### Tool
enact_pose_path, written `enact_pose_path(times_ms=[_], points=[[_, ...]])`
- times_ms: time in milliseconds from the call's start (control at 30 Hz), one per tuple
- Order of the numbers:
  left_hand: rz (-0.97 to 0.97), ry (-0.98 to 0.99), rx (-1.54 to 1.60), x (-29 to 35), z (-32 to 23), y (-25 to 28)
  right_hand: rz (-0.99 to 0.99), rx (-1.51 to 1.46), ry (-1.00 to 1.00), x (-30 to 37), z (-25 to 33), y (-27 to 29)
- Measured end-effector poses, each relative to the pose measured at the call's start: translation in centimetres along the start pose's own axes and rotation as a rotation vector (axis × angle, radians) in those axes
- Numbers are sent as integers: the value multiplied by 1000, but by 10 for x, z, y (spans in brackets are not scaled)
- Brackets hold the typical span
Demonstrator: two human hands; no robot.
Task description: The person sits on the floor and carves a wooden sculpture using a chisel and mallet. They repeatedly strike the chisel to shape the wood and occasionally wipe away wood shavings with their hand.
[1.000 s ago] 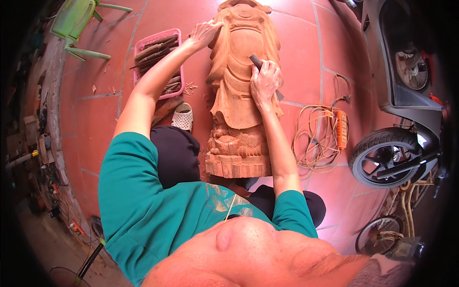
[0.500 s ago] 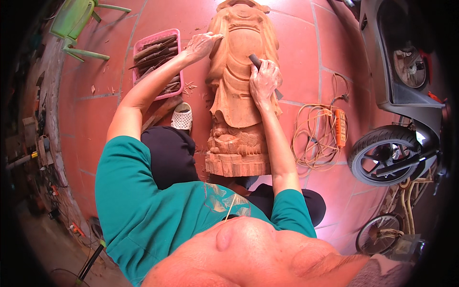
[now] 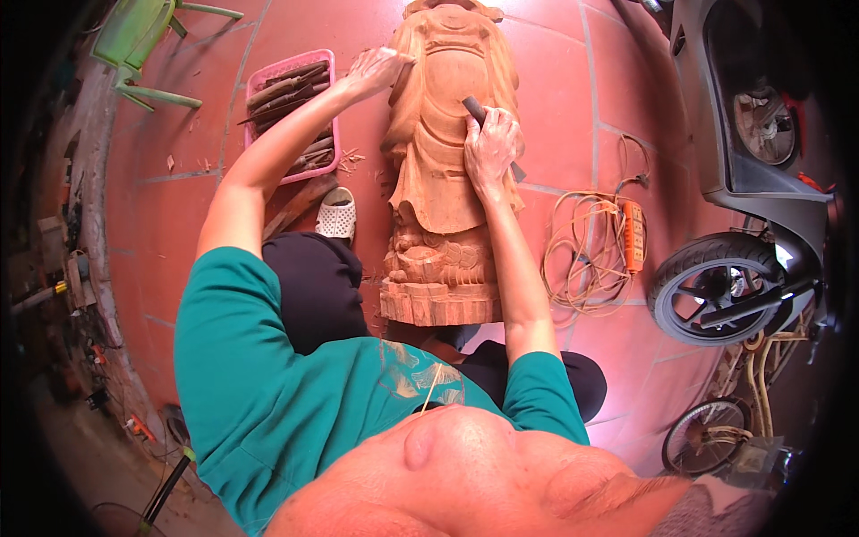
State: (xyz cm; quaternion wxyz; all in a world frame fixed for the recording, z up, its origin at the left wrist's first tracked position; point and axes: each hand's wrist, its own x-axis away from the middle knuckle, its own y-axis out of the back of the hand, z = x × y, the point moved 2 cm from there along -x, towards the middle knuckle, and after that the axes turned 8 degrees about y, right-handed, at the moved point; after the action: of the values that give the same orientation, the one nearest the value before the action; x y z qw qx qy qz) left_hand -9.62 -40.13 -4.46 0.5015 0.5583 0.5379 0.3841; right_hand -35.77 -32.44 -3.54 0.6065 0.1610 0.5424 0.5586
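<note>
Head view: a carved wooden statue [image 3: 452,80] lies front up on a red tile floor [image 3: 550,116], base toward the person. The right hand [image 3: 492,148] is wrapped around a dark bar [image 3: 473,108] slanting across the statue. The left hand [image 3: 378,72] is bunched narrow at the statue's left edge; whether it grips anything, I cannot tell. If the bar slipped, it could dent the carving or knock 1 of the 2 hands.
</note>
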Motion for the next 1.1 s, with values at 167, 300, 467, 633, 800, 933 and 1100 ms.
enact_pose_path(times_ms=[167,300,467,633,800,933,1100], points=[[-139,-33,15,-1,1,5,-7,-44,-21,1,2,1],[-88,7,-142,-48,14,-2,2,-10,5,-1,7,-1],[-56,108,-42,-36,7,-13,-35,41,71,1,0,-9],[7,39,56,20,0,-4,-10,66,16,1,-2,-7],[-65,-15,11,23,3,2,3,58,11,2,-1,-6],[-121,-73,-97,-23,10,-3,-2,58,26,2,1,-4],[39,-101,-368,-72,13,-6,-22,34,43,1,2,-6]])
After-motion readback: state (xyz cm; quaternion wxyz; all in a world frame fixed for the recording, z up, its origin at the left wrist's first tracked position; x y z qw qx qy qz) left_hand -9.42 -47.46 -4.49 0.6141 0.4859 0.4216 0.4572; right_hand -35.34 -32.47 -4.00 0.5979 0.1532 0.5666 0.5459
